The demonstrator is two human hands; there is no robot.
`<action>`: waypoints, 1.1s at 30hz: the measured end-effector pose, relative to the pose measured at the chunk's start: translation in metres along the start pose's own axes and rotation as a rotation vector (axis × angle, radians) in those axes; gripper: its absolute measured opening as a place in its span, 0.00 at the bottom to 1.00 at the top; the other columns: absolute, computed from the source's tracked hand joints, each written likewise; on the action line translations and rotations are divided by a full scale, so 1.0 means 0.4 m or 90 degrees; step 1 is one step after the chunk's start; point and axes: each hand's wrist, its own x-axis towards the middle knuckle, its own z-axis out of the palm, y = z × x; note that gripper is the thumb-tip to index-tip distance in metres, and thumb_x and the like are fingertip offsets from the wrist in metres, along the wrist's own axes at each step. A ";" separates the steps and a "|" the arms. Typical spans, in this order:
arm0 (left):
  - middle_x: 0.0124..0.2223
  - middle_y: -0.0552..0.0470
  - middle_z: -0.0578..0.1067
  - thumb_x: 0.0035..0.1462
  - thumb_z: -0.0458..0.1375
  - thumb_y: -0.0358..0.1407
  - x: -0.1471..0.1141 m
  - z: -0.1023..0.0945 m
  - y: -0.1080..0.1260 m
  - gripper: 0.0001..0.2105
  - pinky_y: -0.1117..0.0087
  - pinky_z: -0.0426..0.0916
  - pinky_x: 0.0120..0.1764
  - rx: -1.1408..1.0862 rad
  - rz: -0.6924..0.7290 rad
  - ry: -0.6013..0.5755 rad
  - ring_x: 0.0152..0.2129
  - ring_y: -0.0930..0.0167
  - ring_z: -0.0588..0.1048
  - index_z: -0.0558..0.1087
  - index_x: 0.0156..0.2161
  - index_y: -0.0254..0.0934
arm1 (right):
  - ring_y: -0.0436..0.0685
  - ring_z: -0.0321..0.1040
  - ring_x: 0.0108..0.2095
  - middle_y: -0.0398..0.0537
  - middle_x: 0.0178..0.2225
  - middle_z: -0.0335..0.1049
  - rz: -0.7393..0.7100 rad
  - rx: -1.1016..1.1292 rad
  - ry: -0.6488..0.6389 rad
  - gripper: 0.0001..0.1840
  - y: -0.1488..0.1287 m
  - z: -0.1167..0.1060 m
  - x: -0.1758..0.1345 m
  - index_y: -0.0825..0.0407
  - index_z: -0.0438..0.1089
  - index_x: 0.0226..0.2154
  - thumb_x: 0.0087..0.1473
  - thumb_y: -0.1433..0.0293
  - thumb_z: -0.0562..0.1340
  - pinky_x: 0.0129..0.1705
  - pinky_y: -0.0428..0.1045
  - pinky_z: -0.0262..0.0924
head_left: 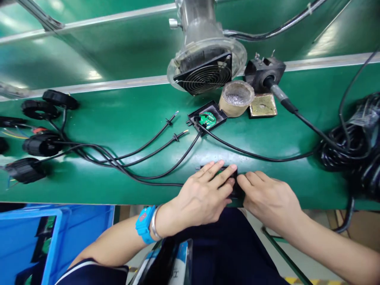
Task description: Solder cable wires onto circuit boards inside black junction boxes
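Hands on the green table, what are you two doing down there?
A person has the left hand over a black case near the table's front edge. The right hand is at its right end, fingers curled; whether they grip anything is hidden. Farther back, another case lies open with a green board inside and black cables running to it. The iron sits in its holder.

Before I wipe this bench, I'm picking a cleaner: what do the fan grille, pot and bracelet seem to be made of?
Fan grille: probably metal wire, dark, formed in thin concentric rings.
Pot: perhaps card or ceramic; its tan wall looks dull, its rim rough and greyish.
Bracelet: likely polished metal, silvery with bright highlights.
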 end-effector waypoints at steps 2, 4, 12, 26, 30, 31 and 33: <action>0.65 0.44 0.58 0.62 0.52 0.39 -0.007 0.005 0.006 0.19 0.56 0.56 0.63 -0.002 0.001 0.013 0.63 0.58 0.56 0.67 0.55 0.31 | 0.52 0.55 0.25 0.44 0.21 0.58 0.000 0.003 0.025 0.10 0.001 0.009 -0.008 0.52 0.63 0.24 0.45 0.83 0.53 0.28 0.49 0.47; 0.64 0.42 0.61 0.62 0.53 0.37 -0.022 0.015 0.014 0.18 0.57 0.58 0.62 0.012 -0.002 0.053 0.62 0.59 0.58 0.67 0.55 0.31 | 0.53 0.53 0.26 0.44 0.21 0.57 -0.004 0.032 0.039 0.11 0.010 0.021 -0.019 0.52 0.62 0.23 0.48 0.82 0.54 0.29 0.49 0.48; 0.52 0.42 0.73 0.61 0.46 0.24 -0.071 0.047 0.050 0.18 0.62 0.66 0.54 0.144 -0.002 0.154 0.52 0.63 0.70 0.66 0.55 0.25 | 0.52 0.59 0.33 0.49 0.32 0.67 -0.055 0.166 0.079 0.12 0.047 0.056 -0.042 0.56 0.69 0.37 0.57 0.80 0.51 0.35 0.47 0.58; 0.65 0.36 0.57 0.57 0.48 0.34 -0.040 0.030 0.054 0.29 0.57 0.54 0.60 0.117 -0.042 -0.033 0.63 0.57 0.55 0.58 0.62 0.21 | 0.51 0.60 0.29 0.46 0.28 0.68 -0.043 0.257 -0.007 0.10 0.067 0.006 -0.014 0.52 0.70 0.32 0.59 0.74 0.54 0.33 0.48 0.59; 0.64 0.37 0.59 0.57 0.50 0.33 -0.054 -0.008 0.046 0.28 0.59 0.58 0.58 0.057 -0.026 -0.036 0.62 0.59 0.58 0.57 0.62 0.23 | 0.51 0.64 0.31 0.46 0.30 0.71 -0.021 0.275 0.078 0.08 0.071 -0.028 0.110 0.52 0.70 0.32 0.58 0.70 0.56 0.38 0.49 0.60; 0.64 0.39 0.60 0.57 0.50 0.34 -0.057 -0.024 0.038 0.27 0.60 0.58 0.59 0.021 -0.014 -0.028 0.61 0.60 0.58 0.59 0.61 0.25 | 0.53 0.65 0.32 0.48 0.31 0.72 0.010 0.269 0.106 0.08 0.068 -0.023 0.152 0.52 0.70 0.32 0.58 0.68 0.56 0.40 0.50 0.60; 0.60 0.42 0.66 0.57 0.52 0.34 -0.049 -0.062 0.010 0.23 0.62 0.58 0.60 -0.064 -0.012 0.031 0.59 0.63 0.62 0.63 0.57 0.28 | 0.57 0.67 0.36 0.50 0.33 0.73 0.094 0.281 0.097 0.08 0.060 0.003 0.231 0.53 0.69 0.33 0.55 0.65 0.60 0.41 0.52 0.60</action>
